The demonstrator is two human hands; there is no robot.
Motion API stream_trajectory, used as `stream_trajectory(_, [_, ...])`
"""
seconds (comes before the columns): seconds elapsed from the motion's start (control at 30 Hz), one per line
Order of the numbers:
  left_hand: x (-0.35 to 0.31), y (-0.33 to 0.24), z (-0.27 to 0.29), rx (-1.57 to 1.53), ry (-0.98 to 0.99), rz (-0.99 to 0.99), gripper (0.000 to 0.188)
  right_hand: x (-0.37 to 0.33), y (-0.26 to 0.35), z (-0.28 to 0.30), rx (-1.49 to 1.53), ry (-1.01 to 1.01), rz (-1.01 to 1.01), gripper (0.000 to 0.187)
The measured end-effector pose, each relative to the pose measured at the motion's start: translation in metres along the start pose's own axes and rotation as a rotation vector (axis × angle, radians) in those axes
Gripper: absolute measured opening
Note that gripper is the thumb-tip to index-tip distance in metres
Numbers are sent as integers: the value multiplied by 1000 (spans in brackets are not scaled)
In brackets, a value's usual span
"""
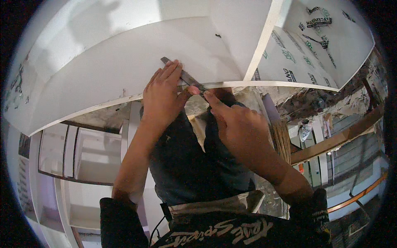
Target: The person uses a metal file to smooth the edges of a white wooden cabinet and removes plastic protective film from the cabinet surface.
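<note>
A long, flat grey metal tool that looks like a file (189,79) lies slanted across the front edge of a white cabinet (124,66). My right hand (242,126) is closed round its near end, with the forefinger stretched along it; the grip itself is hidden in the palm. My left hand (162,99) presses on the file from the left, fingertips near its far end and thumb close to the right forefinger. Both hands meet at the cabinet's thin edge, above my dark trousers.
An upright divider (262,41) separates the cabinet's plain left part from a right part covered in printed film (285,58). White frames and shelves (91,157) stand low on the left. A bundle of thin sticks (280,142) and a wooden beam (339,134) are on the right.
</note>
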State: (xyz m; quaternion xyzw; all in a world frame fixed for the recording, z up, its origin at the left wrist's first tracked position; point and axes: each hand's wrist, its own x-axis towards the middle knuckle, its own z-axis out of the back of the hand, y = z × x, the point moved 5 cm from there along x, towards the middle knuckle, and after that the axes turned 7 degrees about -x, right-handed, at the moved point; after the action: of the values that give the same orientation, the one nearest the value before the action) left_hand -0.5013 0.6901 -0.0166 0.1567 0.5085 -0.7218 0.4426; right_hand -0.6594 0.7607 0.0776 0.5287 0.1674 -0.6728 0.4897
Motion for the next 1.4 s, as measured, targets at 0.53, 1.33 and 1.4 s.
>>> stream_trajectory(0.53, [6, -22, -17, 22, -62, -27, 69, -1, -26, 4, 52, -16, 42, 52])
stream_trajectory(1.33, [-4, -81, -32, -9, 2, -125, 69, -49, -55, 34, 54, 95, -67, 41])
stream_trajectory(1.4, [5, -78, -34, -23, 1, -85, 64, -47, -59, 29, 39, 24, -50, 42])
